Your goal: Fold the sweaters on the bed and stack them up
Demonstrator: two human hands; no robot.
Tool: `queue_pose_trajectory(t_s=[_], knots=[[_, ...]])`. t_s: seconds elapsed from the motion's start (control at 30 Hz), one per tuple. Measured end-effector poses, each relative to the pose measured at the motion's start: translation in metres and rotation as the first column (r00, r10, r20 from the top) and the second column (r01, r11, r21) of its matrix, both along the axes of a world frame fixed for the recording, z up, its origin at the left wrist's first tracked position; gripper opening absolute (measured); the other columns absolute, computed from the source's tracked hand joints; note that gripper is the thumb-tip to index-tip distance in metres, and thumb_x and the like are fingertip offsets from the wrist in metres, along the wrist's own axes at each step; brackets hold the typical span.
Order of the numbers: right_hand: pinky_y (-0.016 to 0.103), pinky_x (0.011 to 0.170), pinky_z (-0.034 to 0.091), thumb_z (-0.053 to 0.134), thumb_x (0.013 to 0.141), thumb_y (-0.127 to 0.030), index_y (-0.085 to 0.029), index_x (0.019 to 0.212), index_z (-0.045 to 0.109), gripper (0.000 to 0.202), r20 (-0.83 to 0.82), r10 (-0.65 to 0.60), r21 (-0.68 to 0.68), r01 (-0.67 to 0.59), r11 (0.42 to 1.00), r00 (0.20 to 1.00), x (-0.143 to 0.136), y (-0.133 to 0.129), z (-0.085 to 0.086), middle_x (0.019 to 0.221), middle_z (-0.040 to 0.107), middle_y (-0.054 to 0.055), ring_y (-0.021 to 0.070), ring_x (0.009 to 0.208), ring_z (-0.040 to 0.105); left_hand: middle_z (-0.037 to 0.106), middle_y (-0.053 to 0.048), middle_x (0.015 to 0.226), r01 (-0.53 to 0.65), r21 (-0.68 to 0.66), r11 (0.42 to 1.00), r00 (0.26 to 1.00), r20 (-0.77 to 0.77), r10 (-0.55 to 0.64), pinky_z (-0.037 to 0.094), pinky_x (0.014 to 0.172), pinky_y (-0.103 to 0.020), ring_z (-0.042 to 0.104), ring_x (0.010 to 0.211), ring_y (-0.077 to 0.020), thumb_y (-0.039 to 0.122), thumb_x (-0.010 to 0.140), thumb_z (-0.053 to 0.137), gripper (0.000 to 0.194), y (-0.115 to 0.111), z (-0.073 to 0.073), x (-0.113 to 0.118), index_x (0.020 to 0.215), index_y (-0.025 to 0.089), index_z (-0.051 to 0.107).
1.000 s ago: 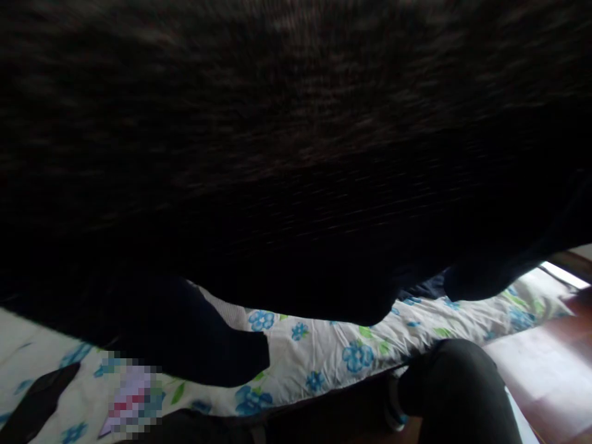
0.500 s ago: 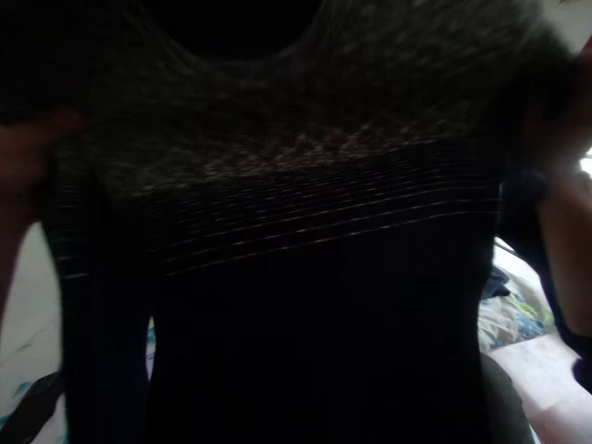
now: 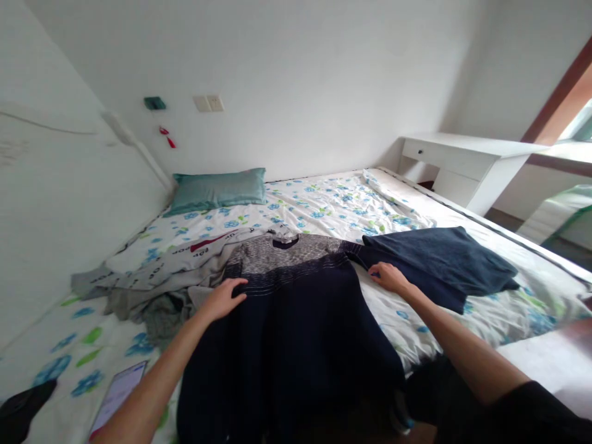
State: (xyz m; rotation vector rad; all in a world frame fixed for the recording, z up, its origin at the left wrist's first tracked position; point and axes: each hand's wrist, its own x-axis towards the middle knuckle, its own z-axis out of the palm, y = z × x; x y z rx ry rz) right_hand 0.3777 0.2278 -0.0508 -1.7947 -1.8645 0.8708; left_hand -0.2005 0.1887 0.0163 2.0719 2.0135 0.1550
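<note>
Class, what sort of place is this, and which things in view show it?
Most likely a bedroom: there is a bed with flowered covering, a pillow at its far end, and a desk beside it.

One bed carries everything counted first. On it lies one sweater, with one neckline, reaching the bed's near edge. One green pillow sits at the far left corner. Toward the right edge there is one dark blue garment. Toward the left edge is one heap of grey clothes; how many pieces it holds cannot be told. Near the near left corner are one phone and one black item.

Two sets of fingers show: left fingers and right fingers.

Beyond the bed's right edge: one white desk with one knob. On the wall past the far edge: two socket or switch plates, one teal box, one red tassel.
</note>
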Motion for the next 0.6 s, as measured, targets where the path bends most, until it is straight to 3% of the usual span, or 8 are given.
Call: queue_pose_trajectory(t_s=[0.1,0.17,0.27,0.4,0.47,0.53,0.6], knots=[[0.035,0.094,0.063,0.090,0.081,-0.020,-0.020,0.086,0.083,0.008,-0.016,0.117,-0.249,-0.118,0.961,0.993,-0.012,-0.024,-0.027,0.076,0.075,0.005,0.0244,0.086,0.078,0.062,-0.022,0.160,-0.077,-0.111,0.991,0.996,-0.054,0.071,0.046,0.123,-0.047,0.063,0.145,-0.0395,0.052,0.088,0.065,0.082,-0.045,-0.050,0.000,0.161,0.015,0.059],[0.033,0.076,0.066,0.093,0.081,-0.027,-0.017,0.082,0.080,0.016,-0.040,0.149,-0.426,-0.152,0.892,0.988,-0.022,-0.035,-0.036,0.067,0.073,0.004,0.0205,0.066,0.074,0.063,-0.026,0.157,-0.162,-0.158,0.974,0.981,-0.132,0.142,0.049,0.119,-0.052,0.067,0.139,-0.0442,0.055,0.084,0.067,0.092,-0.065,-0.069,-0.002,0.166,0.015,0.052],[0.029,0.054,0.063,0.101,0.074,-0.033,-0.013,0.082,0.076,0.033,-0.073,0.078,-0.610,-0.107,0.785,0.994,-0.027,-0.042,-0.042,0.067,0.074,0.008,0.0201,0.054,0.072,0.069,-0.028,0.147,-0.249,-0.219,0.943,0.956,-0.209,0.204,0.054,0.109,-0.052,0.075,0.126,-0.0450,0.055,0.084,0.066,0.091,-0.079,-0.078,-0.004,0.164,0.015,0.051],[0.028,0.045,0.059,0.104,0.073,-0.041,-0.009,0.101,0.072,0.053,-0.144,-0.246,-0.684,0.083,0.725,0.959,-0.008,-0.029,-0.039,0.075,0.078,0.016,0.0249,0.054,0.074,0.081,-0.024,0.119,-0.327,-0.333,0.884,0.945,-0.135,0.298,0.061,0.080,-0.040,0.082,0.098,-0.0380,0.061,0.087,0.060,0.065,-0.084,-0.080,-0.001,0.132,0.013,0.064],[0.024,0.046,0.059,0.097,0.084,-0.044,-0.009,0.111,0.068,0.053,-0.272,-0.471,-0.678,0.180,0.713,0.839,0.005,-0.021,-0.036,0.081,0.080,0.018,0.0237,0.058,0.076,0.083,-0.018,0.097,-0.313,-0.395,0.864,0.949,-0.084,0.305,0.057,0.066,-0.036,0.081,0.080,-0.0336,0.060,0.086,0.060,0.053,-0.084,-0.083,0.001,0.117,0.017,0.065],[0.020,0.050,0.059,0.086,0.097,-0.042,-0.010,0.116,0.065,0.042,-0.436,-0.695,-0.711,0.253,0.656,0.572,0.012,-0.018,-0.036,0.088,0.081,0.017,0.0189,0.059,0.075,0.080,-0.011,0.082,-0.279,-0.412,0.867,0.957,-0.048,0.284,0.053,0.060,-0.033,0.078,0.071,-0.0308,0.055,0.082,0.063,0.044,-0.083,-0.087,0.002,0.108,0.020,0.063],[0.018,0.053,0.060,0.075,0.105,-0.038,-0.014,0.118,0.063,0.030,-0.513,-0.818,-0.758,0.310,0.574,0.259,0.010,-0.019,-0.039,0.092,0.080,0.013,0.0144,0.059,0.072,0.076,-0.007,0.075,-0.270,-0.430,0.861,0.958,-0.028,0.286,0.051,0.057,-0.032,0.077,0.070,-0.0299,0.052,0.079,0.065,0.039,-0.079,-0.089,-0.001,0.104,0.023,0.061]])
